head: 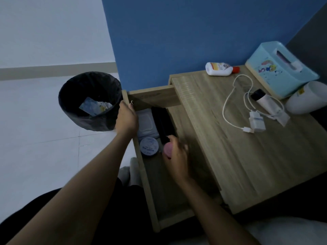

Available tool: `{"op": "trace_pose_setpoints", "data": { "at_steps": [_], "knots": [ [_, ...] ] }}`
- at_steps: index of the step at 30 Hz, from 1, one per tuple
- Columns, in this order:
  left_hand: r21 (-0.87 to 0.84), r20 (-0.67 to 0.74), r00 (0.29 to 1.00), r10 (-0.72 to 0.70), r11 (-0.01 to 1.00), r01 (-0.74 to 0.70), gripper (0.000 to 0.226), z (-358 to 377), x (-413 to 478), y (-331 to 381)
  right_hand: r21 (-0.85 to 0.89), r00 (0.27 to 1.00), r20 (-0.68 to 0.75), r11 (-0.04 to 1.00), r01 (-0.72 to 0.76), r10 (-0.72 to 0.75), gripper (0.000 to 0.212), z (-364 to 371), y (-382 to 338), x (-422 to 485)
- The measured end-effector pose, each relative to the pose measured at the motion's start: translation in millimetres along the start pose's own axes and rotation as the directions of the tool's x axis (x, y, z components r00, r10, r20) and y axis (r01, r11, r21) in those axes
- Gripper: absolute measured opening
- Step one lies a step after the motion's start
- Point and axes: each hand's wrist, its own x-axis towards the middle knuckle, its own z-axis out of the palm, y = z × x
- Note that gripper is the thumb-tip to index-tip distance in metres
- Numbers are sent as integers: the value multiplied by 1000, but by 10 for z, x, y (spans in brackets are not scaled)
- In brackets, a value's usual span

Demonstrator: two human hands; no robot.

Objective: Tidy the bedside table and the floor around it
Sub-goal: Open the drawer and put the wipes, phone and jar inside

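Note:
The wooden bedside table (247, 156) has its drawer (150, 200) pulled out to the left. My left hand (126, 119) grips the drawer's front edge near its far end. Inside the drawer my right hand (177, 156) holds a pink object (167, 149). A round blue tin (149, 147), a white wipes pack (146, 123) and a black item (163, 122) lie in the drawer. On the tabletop are a white bottle with a red cap (219, 68), a white charger with its cable (256, 121) and a white tube with a black cap (265, 101).
A black-lined waste bin (70, 103) with scraps of paper inside stands on the pale floor left of the drawer. A turquoise tissue box (279, 75) and a white container (307, 98) sit at the table's far right. A blue wall rises behind it.

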Motion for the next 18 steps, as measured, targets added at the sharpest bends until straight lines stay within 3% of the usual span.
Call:
{"op": "trace_pose_setpoints", "data": {
  "at_steps": [3,8,18],
  "knots": [
    [-4,-5,1000,-4,1000,4,38,10,21,-6,8,994,60,996,-91,90,69,79,79,83],
    [4,-22,1000,-4,1000,4,39,44,45,-43,-50,995,96,999,-4,9,43,139,21,164],
    [6,-38,999,32,999,-32,42,59,68,-87,48,995,100,999,-22,17,55,240,-81,146]
  ]
}}
